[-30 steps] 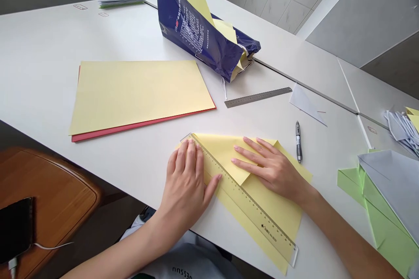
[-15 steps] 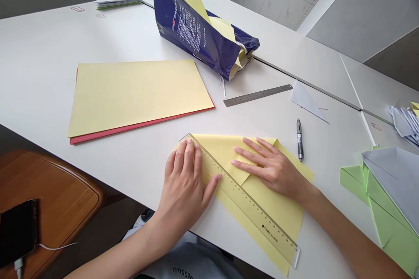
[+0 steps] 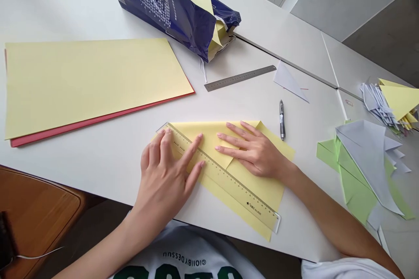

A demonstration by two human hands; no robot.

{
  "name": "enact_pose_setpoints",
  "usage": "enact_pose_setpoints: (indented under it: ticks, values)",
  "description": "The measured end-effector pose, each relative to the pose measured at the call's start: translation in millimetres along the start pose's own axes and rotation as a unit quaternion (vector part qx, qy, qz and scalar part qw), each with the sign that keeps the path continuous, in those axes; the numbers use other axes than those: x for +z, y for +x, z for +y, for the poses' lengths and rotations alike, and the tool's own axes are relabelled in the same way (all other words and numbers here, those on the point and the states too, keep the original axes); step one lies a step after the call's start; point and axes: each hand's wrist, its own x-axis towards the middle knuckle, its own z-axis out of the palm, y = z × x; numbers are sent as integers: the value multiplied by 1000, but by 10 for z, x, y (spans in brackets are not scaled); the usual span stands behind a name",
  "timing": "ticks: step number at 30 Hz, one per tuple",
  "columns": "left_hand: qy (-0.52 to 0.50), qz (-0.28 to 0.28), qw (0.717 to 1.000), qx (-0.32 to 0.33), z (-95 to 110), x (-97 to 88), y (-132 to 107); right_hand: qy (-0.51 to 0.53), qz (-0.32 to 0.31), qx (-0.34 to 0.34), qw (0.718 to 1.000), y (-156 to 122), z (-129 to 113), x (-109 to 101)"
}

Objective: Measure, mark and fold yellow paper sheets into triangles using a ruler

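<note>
A clear plastic ruler (image 3: 235, 189) lies diagonally across a folded sheet of pale yellow paper (image 3: 262, 192) on the white table. My left hand (image 3: 162, 178) presses on the ruler's upper end, its fingers spread across the scale. My right hand (image 3: 252, 154) lies flat on the yellow fold just beyond the ruler, fingers apart and holding nothing. Part of the ruler's upper end is hidden under my left fingers.
Beyond the hands lie a pale yellow sheet on red paper (image 3: 91, 87), a torn navy bag (image 3: 163, 4), a steel ruler (image 3: 238, 77), a pen (image 3: 282, 120) and a white paper triangle (image 3: 288, 80). Green and grey paper pieces (image 3: 356, 174) lie to the right.
The view has tipped down, moving everything up and left in the picture. My left fingers have spread apart on the ruler. The ruler and my right hand stay in place on the paper.
</note>
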Motion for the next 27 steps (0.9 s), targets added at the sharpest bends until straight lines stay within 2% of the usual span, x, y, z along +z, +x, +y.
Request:
enact_pose_setpoints:
  ticks: [10, 16, 21, 27]
  values:
    - [4, -20, 1000, -6, 10, -22, 29, 18, -11, 6, 1000, -15, 9, 5]
    - [-11, 15, 1000, -4, -29, 43, 18, -1, 2, 25, 1000, 6, -41, 32]
    - [-4, 37, 999, 6, -60, 83, 8, -12, 15, 82, 996, 19, -127, 88]
    - [0, 35, 999, 2, -50, 81, 7, -26, 40, 146, 988, 46, -192, 107]
